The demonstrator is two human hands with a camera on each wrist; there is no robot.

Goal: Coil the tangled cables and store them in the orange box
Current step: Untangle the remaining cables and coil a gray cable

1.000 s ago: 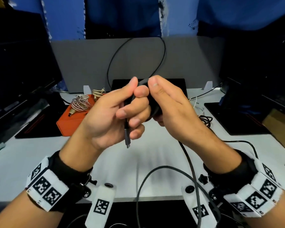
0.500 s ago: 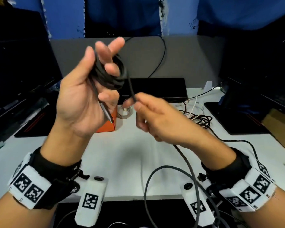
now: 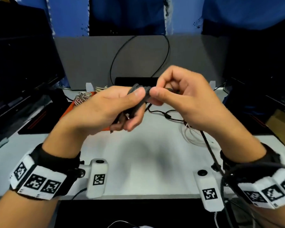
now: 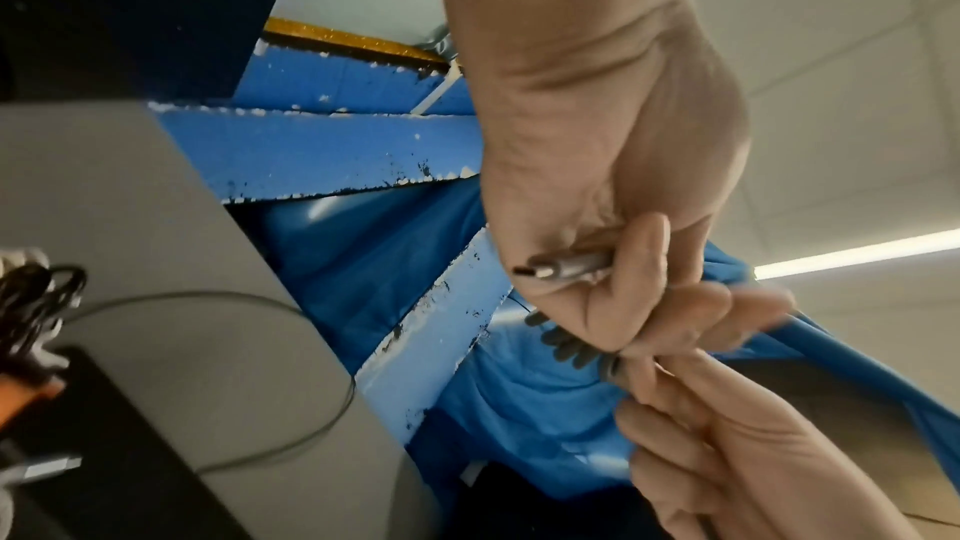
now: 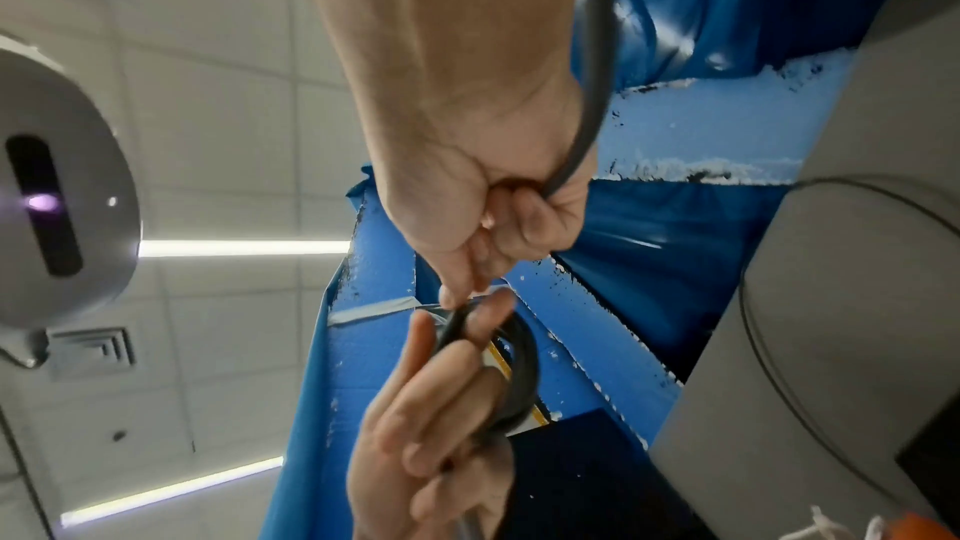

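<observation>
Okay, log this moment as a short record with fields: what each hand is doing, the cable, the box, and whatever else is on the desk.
left hand: grips the dark cable coil, thumb on top
right hand: pinches the cable's free run beside the coil
connector: silver plug sticks out of the left fist
orange box: behind the left hand, a braided cable bundle in it
loose on desk: white cable, thin black cable
stage: coiling, not yet stored

Left hand (image 3: 105, 111) fingers curled in a grip, right hand (image 3: 187, 102) pinching, thumbs nearly touching

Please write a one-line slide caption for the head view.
Both hands, left hand and right hand, coil a dark cable.
</observation>
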